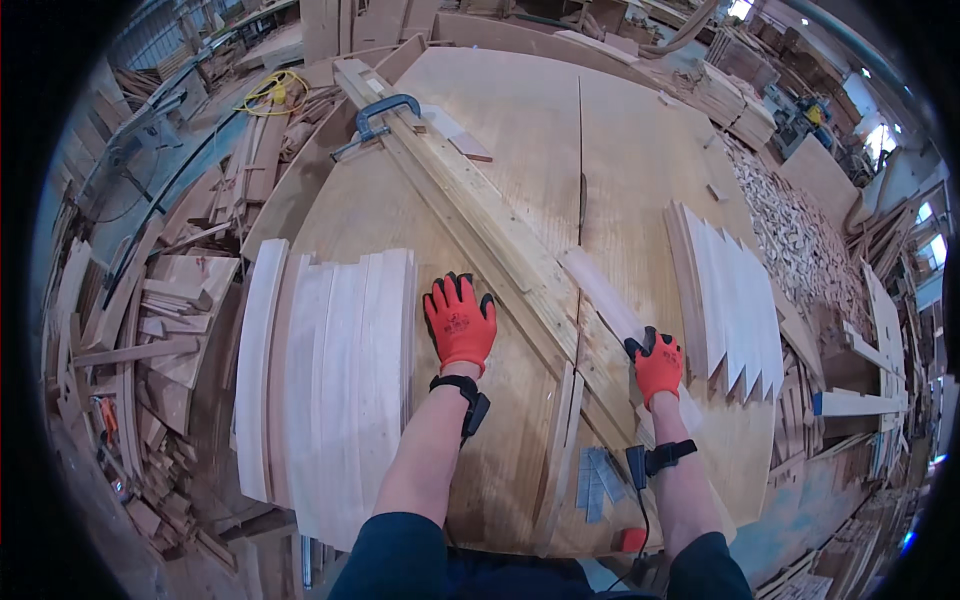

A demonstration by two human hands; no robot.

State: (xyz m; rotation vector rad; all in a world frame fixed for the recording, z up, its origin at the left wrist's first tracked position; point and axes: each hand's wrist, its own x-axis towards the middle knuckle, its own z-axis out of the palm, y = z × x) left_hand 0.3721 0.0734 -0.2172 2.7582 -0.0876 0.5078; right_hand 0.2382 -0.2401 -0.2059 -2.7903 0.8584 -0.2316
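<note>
My left hand (461, 320), in a red glove with black fingertips, lies with fingers spread on the wooden tabletop (540, 130). It is just right of a row of pale, slightly curved boards (340, 370) standing side by side. My right hand (657, 364), gloved the same way, has its fingers curled over a short pale board (605, 295) lying slantwise beside a long timber fence (490, 215). Part of that board is hidden under the hand and wrist. Farther right rests a stack of boards with pointed, angled ends (735, 310).
A blue G-clamp (388, 115) grips the far end of the fence. Small grey metal plates (597, 482) and a red block (633, 540) lie at the near edge. Wood offcuts (790, 215) are heaped on the right, and scrap timber (180, 320) crowds the left. A yellow cable (272, 92) is coiled beyond.
</note>
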